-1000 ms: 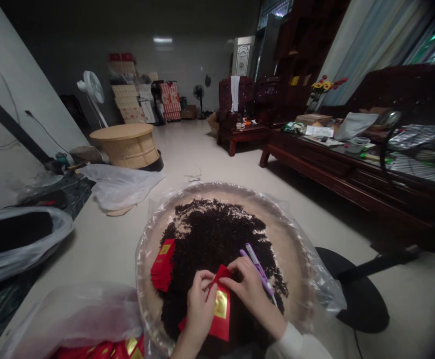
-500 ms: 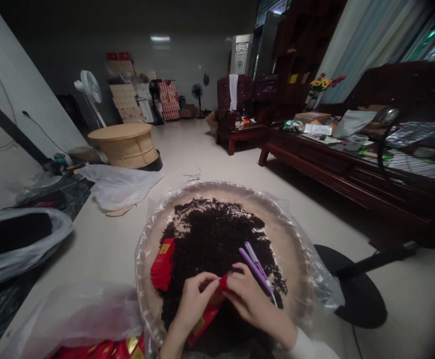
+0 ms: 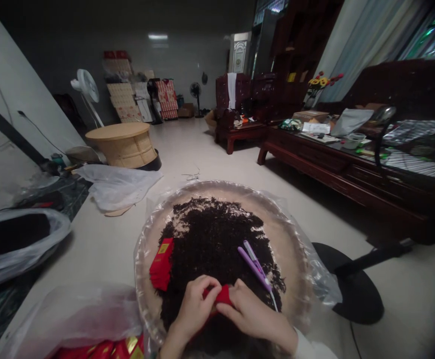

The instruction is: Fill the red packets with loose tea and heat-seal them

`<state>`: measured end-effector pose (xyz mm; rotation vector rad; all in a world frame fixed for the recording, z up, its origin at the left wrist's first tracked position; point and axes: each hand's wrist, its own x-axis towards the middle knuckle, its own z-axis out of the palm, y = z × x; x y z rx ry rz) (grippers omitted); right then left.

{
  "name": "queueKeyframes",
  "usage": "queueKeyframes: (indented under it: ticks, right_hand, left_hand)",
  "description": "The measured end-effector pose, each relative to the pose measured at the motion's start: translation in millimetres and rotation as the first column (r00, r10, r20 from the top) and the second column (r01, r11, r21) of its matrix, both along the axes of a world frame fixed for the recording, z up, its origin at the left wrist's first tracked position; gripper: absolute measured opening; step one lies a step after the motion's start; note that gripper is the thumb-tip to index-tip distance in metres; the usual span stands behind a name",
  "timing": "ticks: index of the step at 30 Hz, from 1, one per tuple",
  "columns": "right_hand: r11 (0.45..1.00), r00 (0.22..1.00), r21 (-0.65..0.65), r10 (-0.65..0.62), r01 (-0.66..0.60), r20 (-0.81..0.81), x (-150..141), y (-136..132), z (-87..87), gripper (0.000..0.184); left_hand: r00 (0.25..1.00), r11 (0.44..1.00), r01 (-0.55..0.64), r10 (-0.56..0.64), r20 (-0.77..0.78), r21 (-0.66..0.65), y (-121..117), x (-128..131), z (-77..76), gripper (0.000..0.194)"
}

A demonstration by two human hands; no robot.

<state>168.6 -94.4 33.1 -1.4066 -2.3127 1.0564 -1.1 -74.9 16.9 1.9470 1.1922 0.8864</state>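
Over a round tray (image 3: 295,269) covered in clear plastic, both my hands hold one small red packet (image 3: 223,295). My left hand (image 3: 198,304) pinches its left side, thumb against fingers. My right hand (image 3: 249,309) closes on its right side; the lower part of the packet is mostly hidden. Dark loose leaves that look like tea (image 3: 213,239) are spread across the tray. A stack of red packets with gold labels (image 3: 161,267) lies on the tray's left. Right of my hands rests a purple flat iron (image 3: 255,268), its jaws apart and its white cord running down towards me.
At lower left, a clear bag (image 3: 82,314) holds red and gold packets. Another plastic-lined container (image 3: 19,234) of dark contents stands farther left. A black stand base (image 3: 355,294) is close on the right, before a long wooden table (image 3: 337,174). A round wicker stool (image 3: 122,144) stands ahead.
The red packet has turned in my hands, its top now facing me as a broader red patch. My right-hand fingers have folded down around it. The camera view has shifted slightly.
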Motion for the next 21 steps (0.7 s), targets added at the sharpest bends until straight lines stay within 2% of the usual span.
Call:
queueKeyframes:
  ticks: [3, 4, 6, 7, 9, 12, 15, 18, 21]
  right_hand:
    - [0.999, 0.987, -0.054, -0.015, 0.007, -0.158, -0.7, 3.0, -8.4, 0.035]
    - [0.996, 0.978, -0.081, -0.052, 0.036, -0.202, -0.5, 4.2, -12.9, 0.039]
    - [0.986, 0.953, -0.129, -0.140, 0.108, -0.270, 0.3, 6.5, -22.4, 0.051]
    - [0.980, 0.938, -0.151, -0.173, 0.132, -0.301, 0.5, 7.5, -26.4, 0.057]
    - [0.972, 0.912, -0.189, -0.203, 0.143, -0.357, 0.3, 8.4, -30.5, 0.064]
    - [0.967, 0.907, -0.231, -0.188, 0.104, -0.378, -1.9, 7.5, -25.4, 0.064]
    - [0.965, 0.928, -0.253, -0.149, 0.062, -0.343, -4.4, 5.6, -15.3, 0.056]
    - [0.962, 0.943, -0.269, -0.126, 0.041, -0.307, -5.3, 4.8, -13.1, 0.052]
    - [0.964, 0.938, -0.258, -0.146, 0.063, -0.316, -4.1, 5.7, -18.3, 0.058]
  left_hand:
    - [0.999, 0.967, 0.020, -0.012, -0.030, 0.254, 2.4, -2.6, -8.6, 0.023]
    - [0.997, 0.931, 0.049, -0.025, -0.072, 0.362, 2.7, -3.9, -11.3, 0.023]
    - [0.981, 0.834, 0.120, -0.016, -0.193, 0.539, 1.8, -6.2, -16.7, 0.037]
    - [0.966, 0.793, 0.151, 0.006, -0.257, 0.590, 0.8, -7.0, -19.3, 0.045]
    - [0.935, 0.760, 0.181, 0.065, -0.349, 0.624, -2.2, -7.9, -24.0, 0.050]
    - [0.915, 0.793, 0.151, 0.114, -0.388, 0.590, -6.9, -8.1, -28.9, 0.049]
    - [0.910, 0.836, 0.084, 0.158, -0.384, 0.543, -10.4, -8.7, -31.0, 0.049]
    - [0.899, 0.885, 0.097, 0.118, -0.421, 0.456, -12.2, -11.2, -32.2, 0.056]
    - [0.917, 0.911, 0.118, 0.054, -0.396, 0.396, -13.4, -14.6, -35.0, 0.065]
